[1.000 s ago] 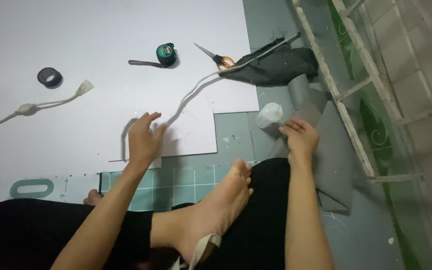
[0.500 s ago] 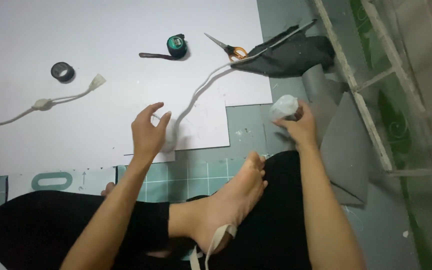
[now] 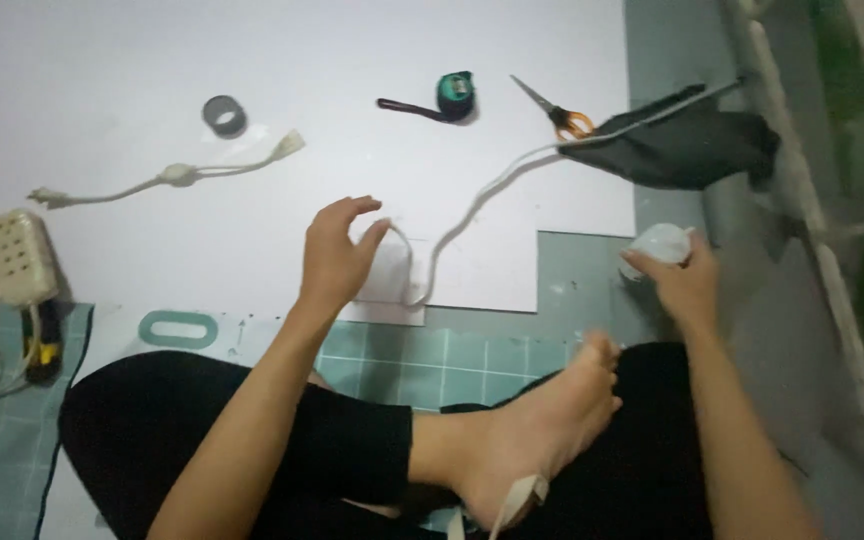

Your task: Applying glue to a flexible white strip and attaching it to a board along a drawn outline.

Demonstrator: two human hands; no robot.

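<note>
Left hand open over white cable; right hand grips white roll. Scissors, tape measure, dark cloth beyond.

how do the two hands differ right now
The left hand is open with fingers spread, at the white cable on the white sheet. The right hand is closed around a small white object, off the sheet beside the dark cloth. Both are bare and reach forward.
</note>
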